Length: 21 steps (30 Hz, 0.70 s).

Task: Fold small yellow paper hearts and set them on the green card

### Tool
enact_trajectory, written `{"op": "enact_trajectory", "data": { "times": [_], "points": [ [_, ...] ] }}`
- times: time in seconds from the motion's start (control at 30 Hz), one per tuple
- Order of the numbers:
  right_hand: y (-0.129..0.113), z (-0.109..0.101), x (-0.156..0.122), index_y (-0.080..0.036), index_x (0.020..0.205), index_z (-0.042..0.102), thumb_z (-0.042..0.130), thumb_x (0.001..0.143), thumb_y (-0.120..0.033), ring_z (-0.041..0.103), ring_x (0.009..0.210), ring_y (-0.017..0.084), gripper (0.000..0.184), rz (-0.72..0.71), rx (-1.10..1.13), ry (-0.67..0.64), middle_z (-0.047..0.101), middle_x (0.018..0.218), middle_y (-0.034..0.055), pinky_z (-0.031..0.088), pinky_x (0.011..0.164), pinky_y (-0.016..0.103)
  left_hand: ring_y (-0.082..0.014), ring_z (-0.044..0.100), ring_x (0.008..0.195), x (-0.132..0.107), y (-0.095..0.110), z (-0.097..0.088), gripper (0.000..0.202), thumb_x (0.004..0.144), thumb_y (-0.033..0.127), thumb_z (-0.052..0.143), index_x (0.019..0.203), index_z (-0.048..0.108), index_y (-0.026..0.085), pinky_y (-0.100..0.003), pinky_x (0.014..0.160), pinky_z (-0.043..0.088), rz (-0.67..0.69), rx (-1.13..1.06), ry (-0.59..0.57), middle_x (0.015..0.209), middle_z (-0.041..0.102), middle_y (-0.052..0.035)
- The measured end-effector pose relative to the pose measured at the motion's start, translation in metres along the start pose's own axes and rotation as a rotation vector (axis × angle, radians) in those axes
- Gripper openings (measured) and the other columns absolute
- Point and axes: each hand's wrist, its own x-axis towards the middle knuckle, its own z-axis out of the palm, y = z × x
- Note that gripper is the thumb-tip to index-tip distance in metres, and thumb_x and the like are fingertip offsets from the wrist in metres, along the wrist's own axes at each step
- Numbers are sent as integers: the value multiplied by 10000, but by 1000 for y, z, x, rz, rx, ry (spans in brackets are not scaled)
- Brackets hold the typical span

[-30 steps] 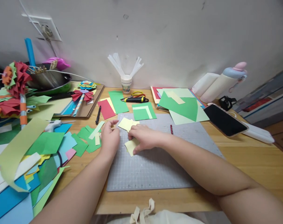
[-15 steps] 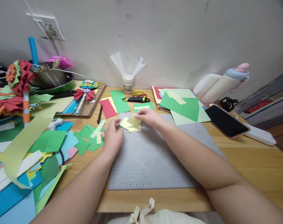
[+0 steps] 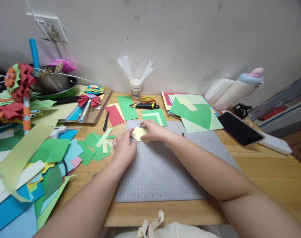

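Both my hands meet over a small stack of pale yellow paper pieces [image 3: 138, 133] at the far left part of the grey cutting mat [image 3: 165, 172]. My left hand [image 3: 124, 148] is curled with its fingertips pinching the stack's left edge. My right hand [image 3: 152, 129] rests on the stack's right side with fingers bent, pressing the paper against the mat. Most of the yellow paper is hidden between the two hands.
Green and pale scraps [image 3: 97, 145] lie left of the mat, beside a black pen [image 3: 105, 121] and red paper [image 3: 113, 115]. Behind are a utility knife [image 3: 145, 105], scissors [image 3: 147, 99], a cup of strips [image 3: 135, 89], green sheets [image 3: 192, 112], a phone [image 3: 241, 128], a bottle [image 3: 239, 87].
My right hand carried a yellow piece from the mat's middle up to the other yellow pieces; both hands have now closed together on the gathered stack.
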Motion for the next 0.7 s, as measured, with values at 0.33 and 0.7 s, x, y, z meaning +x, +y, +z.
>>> {"op": "enact_trajectory", "data": {
  "times": [0.33,0.7],
  "points": [
    [-11,-12,10,-167,1021,600,795,588,-410,637,820,236,533,20,-151,-168,591,1174,143,462,585,285,-321,496,1216,-2,0,0,450,761,146,481,1192,573,236,-531,1047,272,-10,-9,-3,1234,633,-110],
    [-29,-19,15,-136,1021,648,769,709,-390,650,859,246,421,43,-261,-281,664,1010,115,520,714,339,-312,519,1192,-1,0,1,429,744,134,488,1140,596,259,-526,1036,280,6,-43,0,1176,666,-87]
  ]
}}
